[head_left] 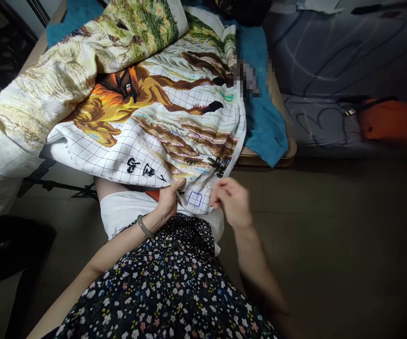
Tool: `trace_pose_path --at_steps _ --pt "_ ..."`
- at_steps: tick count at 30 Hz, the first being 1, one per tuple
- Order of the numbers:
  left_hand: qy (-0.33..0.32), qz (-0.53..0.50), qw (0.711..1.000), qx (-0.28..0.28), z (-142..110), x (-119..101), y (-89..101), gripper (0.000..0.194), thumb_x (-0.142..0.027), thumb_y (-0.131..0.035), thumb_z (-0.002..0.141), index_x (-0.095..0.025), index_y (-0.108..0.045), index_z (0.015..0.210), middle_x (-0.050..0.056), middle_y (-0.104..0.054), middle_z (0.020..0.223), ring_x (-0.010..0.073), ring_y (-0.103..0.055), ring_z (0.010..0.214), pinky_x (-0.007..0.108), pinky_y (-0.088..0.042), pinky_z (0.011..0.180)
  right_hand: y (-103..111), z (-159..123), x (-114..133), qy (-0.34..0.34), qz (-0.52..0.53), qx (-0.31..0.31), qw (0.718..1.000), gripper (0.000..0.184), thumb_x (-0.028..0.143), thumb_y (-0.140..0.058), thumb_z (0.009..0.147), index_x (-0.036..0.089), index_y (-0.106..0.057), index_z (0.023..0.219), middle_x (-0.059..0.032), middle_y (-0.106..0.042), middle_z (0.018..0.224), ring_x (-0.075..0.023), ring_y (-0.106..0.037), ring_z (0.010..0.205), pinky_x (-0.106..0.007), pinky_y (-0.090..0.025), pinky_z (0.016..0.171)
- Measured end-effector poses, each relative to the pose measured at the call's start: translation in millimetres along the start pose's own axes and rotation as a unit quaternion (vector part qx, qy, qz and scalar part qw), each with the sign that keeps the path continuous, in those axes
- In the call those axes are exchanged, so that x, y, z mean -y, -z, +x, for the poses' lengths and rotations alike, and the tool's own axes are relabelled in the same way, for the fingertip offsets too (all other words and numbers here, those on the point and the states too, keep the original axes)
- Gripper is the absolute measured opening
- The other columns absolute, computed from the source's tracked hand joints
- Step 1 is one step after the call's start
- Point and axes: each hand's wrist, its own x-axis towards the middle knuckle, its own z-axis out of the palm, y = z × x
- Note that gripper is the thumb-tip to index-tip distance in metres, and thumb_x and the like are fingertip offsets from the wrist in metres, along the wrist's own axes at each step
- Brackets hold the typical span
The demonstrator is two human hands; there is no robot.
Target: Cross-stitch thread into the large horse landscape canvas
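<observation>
A large cross-stitch cloth (pixel 185 136) spreads over my lap, its white gridded ground stitched with a horse and brown and green scenery. My left hand (pixel 168 201) grips its near edge, thumb on top and fingers hidden underneath. Beside the cloth's lower right corner, my right hand (pixel 232 201) is closed in a pinch, slightly blurred. Anything between those fingertips is too small to make out. Black stitched characters and a blue printed square lie close to my left hand.
The cloth's rolled part (pixel 65 77) extends to the upper left. Beneath the cloth, a teal cover (pixel 263 127) lies on a padded seat. A grey patterned sofa (pixel 312 61) stands at the right, with an orange item (pixel 394 120) on it. Tiled floor (pixel 323 235) shows at right.
</observation>
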Motion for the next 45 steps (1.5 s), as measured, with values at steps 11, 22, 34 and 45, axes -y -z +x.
trace_pose_path --at_steps 11,22,34,45 --pt "0.024 0.015 1.000 0.003 -2 -2 0.3 0.032 -0.028 -0.082 0.053 -0.017 -0.064 0.077 -0.001 -0.061 0.069 0.0114 -0.057 0.064 0.026 -0.046 0.065 -53 -6 -24 -0.007 0.007 0.042 0.999 0.028 0.037 -0.052 0.085 0.016 -0.066 0.097 0.0022 -0.057 0.054 -0.0075 -0.047 0.038 -0.019 -0.039 0.040" --pt "0.023 0.005 1.000 0.011 -2 -2 0.7 0.028 -0.025 -0.080 0.055 -0.016 -0.062 0.075 -0.001 -0.061 0.071 0.0106 -0.056 0.064 0.026 -0.046 0.068 -63 -6 -12 -0.010 -0.066 0.016 0.998 0.019 0.032 -0.050 0.085 0.017 -0.061 0.087 0.0034 -0.057 0.050 -0.0083 -0.048 0.035 -0.019 -0.039 0.039" --pt "0.052 0.040 0.998 -0.019 -2 -7 -5.4 0.027 -0.026 -0.078 0.052 -0.014 -0.059 0.067 -0.003 -0.056 0.060 0.0083 -0.050 0.052 0.022 -0.041 0.052 -74 -4 -22 -0.066 0.067 0.010 0.995 0.016 0.032 -0.061 0.074 0.017 -0.057 0.071 0.0013 -0.059 0.060 -0.0100 -0.054 0.047 -0.020 -0.047 0.044" --pt "0.076 0.072 0.994 -0.025 -1 -10 -7.4 0.025 -0.029 -0.073 0.054 -0.014 -0.055 0.064 -0.004 -0.050 0.053 0.0072 -0.042 0.041 0.020 -0.027 0.037 -87 -6 -32 -0.021 0.034 -0.068 0.997 0.014 0.030 -0.060 0.077 0.017 -0.061 0.072 -0.0001 -0.061 0.061 -0.0122 -0.057 0.052 -0.023 -0.049 0.049"
